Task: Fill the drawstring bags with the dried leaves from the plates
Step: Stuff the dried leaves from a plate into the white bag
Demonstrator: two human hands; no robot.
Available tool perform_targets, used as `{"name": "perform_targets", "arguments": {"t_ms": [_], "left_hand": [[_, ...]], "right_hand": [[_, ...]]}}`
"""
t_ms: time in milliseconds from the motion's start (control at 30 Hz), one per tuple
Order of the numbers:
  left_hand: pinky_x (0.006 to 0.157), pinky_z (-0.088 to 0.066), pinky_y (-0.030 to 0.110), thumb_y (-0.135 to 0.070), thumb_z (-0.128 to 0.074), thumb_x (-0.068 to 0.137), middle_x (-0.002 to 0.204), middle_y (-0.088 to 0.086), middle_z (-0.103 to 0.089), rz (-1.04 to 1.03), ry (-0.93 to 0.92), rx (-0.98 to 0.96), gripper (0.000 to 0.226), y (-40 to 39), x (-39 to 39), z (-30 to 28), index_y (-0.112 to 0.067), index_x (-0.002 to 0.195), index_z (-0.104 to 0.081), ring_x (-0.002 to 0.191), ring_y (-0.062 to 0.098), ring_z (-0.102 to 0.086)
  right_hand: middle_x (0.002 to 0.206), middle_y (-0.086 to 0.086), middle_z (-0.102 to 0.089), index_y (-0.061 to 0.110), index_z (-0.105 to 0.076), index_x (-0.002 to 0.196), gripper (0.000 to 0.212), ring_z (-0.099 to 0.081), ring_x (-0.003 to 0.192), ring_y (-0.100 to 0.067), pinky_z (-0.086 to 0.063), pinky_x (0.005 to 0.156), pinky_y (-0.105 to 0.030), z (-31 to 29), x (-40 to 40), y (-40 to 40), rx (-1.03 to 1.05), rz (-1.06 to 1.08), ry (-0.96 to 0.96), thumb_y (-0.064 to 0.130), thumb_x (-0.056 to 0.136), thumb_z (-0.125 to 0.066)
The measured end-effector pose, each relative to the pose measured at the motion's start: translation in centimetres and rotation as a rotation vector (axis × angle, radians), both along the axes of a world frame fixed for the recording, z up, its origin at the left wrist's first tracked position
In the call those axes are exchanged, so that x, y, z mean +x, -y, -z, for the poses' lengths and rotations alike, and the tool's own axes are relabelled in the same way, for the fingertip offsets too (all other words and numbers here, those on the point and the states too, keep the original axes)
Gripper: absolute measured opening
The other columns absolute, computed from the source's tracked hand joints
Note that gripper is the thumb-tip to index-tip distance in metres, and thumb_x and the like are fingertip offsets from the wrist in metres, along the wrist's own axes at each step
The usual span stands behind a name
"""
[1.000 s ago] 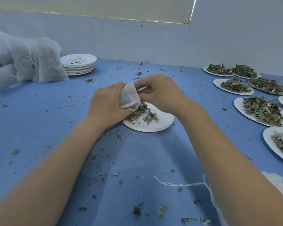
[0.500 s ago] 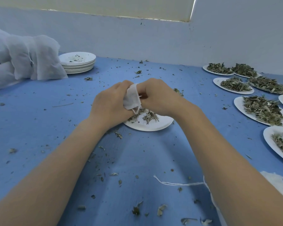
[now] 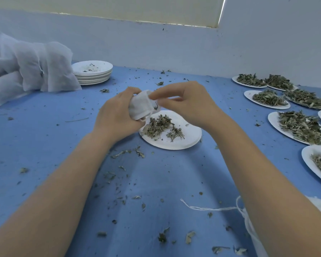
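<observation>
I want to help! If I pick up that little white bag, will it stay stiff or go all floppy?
Probably floppy: the drawstring bag crumples where the left hand grips it. Likely light too, being thin cloth. Dried leaves might spill out if tipped.

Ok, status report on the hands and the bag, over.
Left hand grips small white drawstring bag; right hand pinches its mouth. Dried leaves remain on white paper plate. Nothing blocking.

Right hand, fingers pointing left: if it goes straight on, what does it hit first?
Likely the small white fabric drawstring bag that the left hand grips: the right hand has its fingertips at or nearly at the bag's mouth. Depth is unclear, so actual contact can't be confirmed.
</observation>
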State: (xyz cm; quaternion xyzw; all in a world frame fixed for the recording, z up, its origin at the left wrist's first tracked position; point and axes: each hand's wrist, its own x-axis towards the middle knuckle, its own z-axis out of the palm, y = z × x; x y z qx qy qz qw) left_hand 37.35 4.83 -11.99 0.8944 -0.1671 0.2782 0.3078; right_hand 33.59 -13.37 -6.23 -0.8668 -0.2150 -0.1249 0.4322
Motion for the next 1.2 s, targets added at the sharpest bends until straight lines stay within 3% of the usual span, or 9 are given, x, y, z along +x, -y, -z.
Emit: {"name": "perform_targets", "arguments": {"t_ms": [133, 233, 300, 433, 533, 733, 933, 1100, 1200], "left_hand": [[0.072, -0.044, 0.033, -0.022, -0.072, 0.069, 0.099, -0.005, -0.058, -0.033, -0.062, -0.048, 0.051, -0.4, 0.0, 0.4, -0.027, 0.114, -0.051, 0.088, 0.021, -0.052], [0.074, -0.045, 0.033, -0.020, -0.071, 0.068, 0.096, -0.004, -0.057, -0.050, -0.090, -0.124, 0.049, -0.6, 0.0, 0.4, -0.026, 0.113, -0.051, 0.086, 0.021, -0.051], [0.073, -0.043, 0.032, -0.020, -0.071, 0.068, 0.094, -0.004, -0.055, -0.056, -0.089, -0.136, 0.049, -0.6, 0.0, 0.5, -0.024, 0.113, -0.051, 0.085, 0.019, -0.049], [0.072, -0.043, 0.032, -0.021, -0.072, 0.069, 0.094, -0.004, -0.054, -0.050, -0.097, -0.140, 0.049, -0.8, 0.1, 0.6, -0.024, 0.113, -0.051, 0.084, 0.019, -0.049], [0.073, -0.047, 0.036, -0.021, -0.072, 0.069, 0.094, -0.003, -0.056, -0.048, -0.110, -0.120, 0.048, -0.6, 0.1, 0.7, -0.026, 0.112, -0.050, 0.086, 0.022, -0.052], [0.072, -0.047, 0.036, -0.023, -0.072, 0.071, 0.094, -0.004, -0.055, -0.043, -0.130, -0.105, 0.048, -0.6, -0.1, 0.8, -0.026, 0.113, -0.050, 0.086, 0.024, -0.053], [0.070, -0.043, 0.032, -0.023, -0.072, 0.070, 0.093, -0.005, -0.054, -0.045, -0.134, -0.108, 0.049, -0.6, 0.0, 1.0, -0.027, 0.114, -0.049, 0.084, 0.021, -0.050], [0.070, -0.039, 0.030, -0.023, -0.073, 0.071, 0.095, -0.006, -0.053, -0.060, -0.142, -0.071, 0.051, -0.5, 0.0, 1.0, -0.028, 0.115, -0.049, 0.085, 0.021, -0.049], [0.072, -0.040, 0.031, -0.022, -0.071, 0.070, 0.101, -0.003, -0.057, -0.069, -0.144, -0.013, 0.051, -0.3, 0.0, 0.8, -0.027, 0.116, -0.048, 0.090, 0.026, -0.053]], "right_hand": [[0.114, 0.006, -0.064, 0.025, -0.065, 0.109, 0.045, -0.057, 0.092, -0.007, -0.042, 0.066, -0.001, 1.4, 1.5, 0.1, -0.146, 0.243, -0.088, -0.002, 0.090, -0.035], [0.146, 0.003, -0.040, 0.022, -0.045, 0.138, 0.055, -0.039, 0.129, -0.016, -0.032, 0.096, -0.016, 2.5, 2.4, -0.4, -0.536, 0.183, -0.209, -0.004, 0.091, -0.032], [0.150, 0.003, -0.033, 0.025, -0.039, 0.142, 0.059, -0.030, 0.137, -0.017, -0.026, 0.104, -0.024, 2.9, 2.4, -0.9, -0.645, 0.104, -0.264, -0.004, 0.091, -0.030], [0.143, 0.005, -0.044, 0.029, -0.045, 0.138, 0.053, -0.040, 0.127, -0.016, -0.031, 0.089, -0.019, 2.9, 1.7, -0.4, -0.716, 0.082, -0.297, 0.003, 0.094, -0.031], [0.131, 0.010, -0.051, 0.036, -0.048, 0.132, 0.046, -0.055, 0.097, -0.004, -0.034, 0.067, -0.011, 2.3, 1.5, 0.5, -0.701, 0.081, -0.279, 0.015, 0.092, -0.040], [0.129, 0.003, -0.037, 0.038, -0.040, 0.137, 0.058, -0.045, 0.107, -0.016, -0.032, 0.078, -0.028, 2.8, 2.3, 0.3, -0.818, 0.109, -0.363, 0.040, 0.082, -0.060], [0.080, 0.011, -0.047, 0.024, -0.066, 0.114, 0.032, -0.045, 0.080, -0.009, -0.033, 0.053, -0.009, 3.7, 1.9, 0.3, -0.668, 0.152, -0.151, 0.039, 0.085, -0.065], [0.092, -0.004, -0.070, 0.017, -0.073, 0.101, 0.022, -0.060, 0.080, -0.016, -0.041, 0.057, -0.014, 2.8, 1.5, 1.3, -0.633, 0.221, -0.127, 0.032, 0.089, -0.063], [0.078, -0.004, -0.070, 0.019, -0.073, 0.096, 0.019, -0.058, 0.067, -0.011, -0.046, 0.060, -0.015, 1.3, 1.4, 2.3, -0.547, 0.241, -0.150, 0.033, 0.087, -0.065]]}}
